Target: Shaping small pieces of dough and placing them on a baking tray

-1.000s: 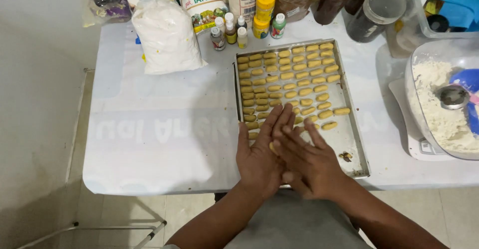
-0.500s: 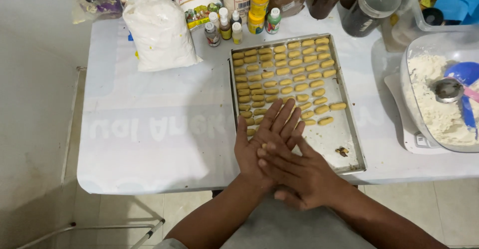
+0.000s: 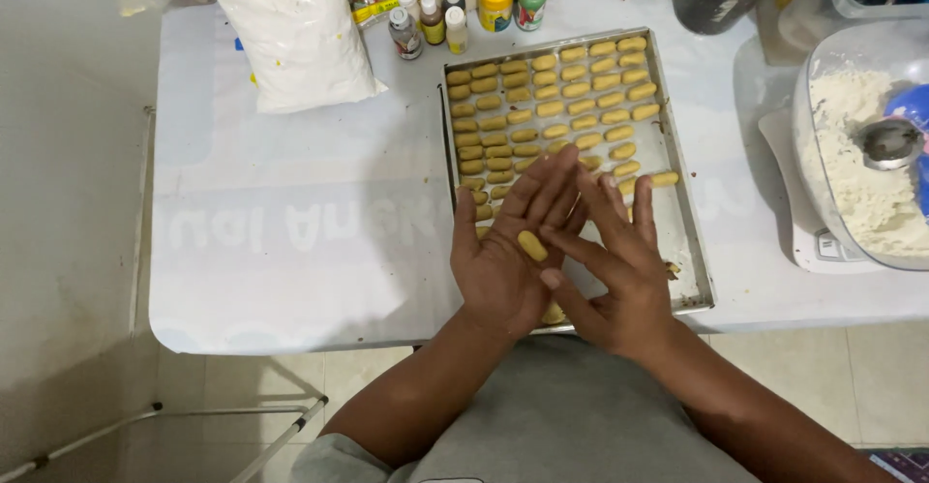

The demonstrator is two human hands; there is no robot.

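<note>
A white plastic-covered tabletop (image 3: 290, 241) carries everything, its near edge just in front of the person's grey-clad lap. On it, right of centre, lies a rectangular metal baking tray (image 3: 689, 241), its far two-thirds filled with rows of small yellow dough logs (image 3: 552, 107) and its near right part bare. At the far left of the tray sits a bulging clear bag of white flour (image 3: 295, 33). At the right edge stands a clear plastic tub of white flour (image 3: 852, 154) with a round metal scoop (image 3: 888, 142) lying in it. Along the far rim of the tray stands a cluster of small bottles with white and green caps (image 3: 455, 14).

Over the tray's near end, the left hand (image 3: 503, 251) lies palm up with the fingers spread flat. The right hand (image 3: 624, 260) is just beside it, tilted on edge, fingers straight and held wide, its fingertips touching the left palm.

A short yellow dough piece (image 3: 532, 245) rests loose on the left palm, near the right fingertips, clasped by neither hand.
</note>
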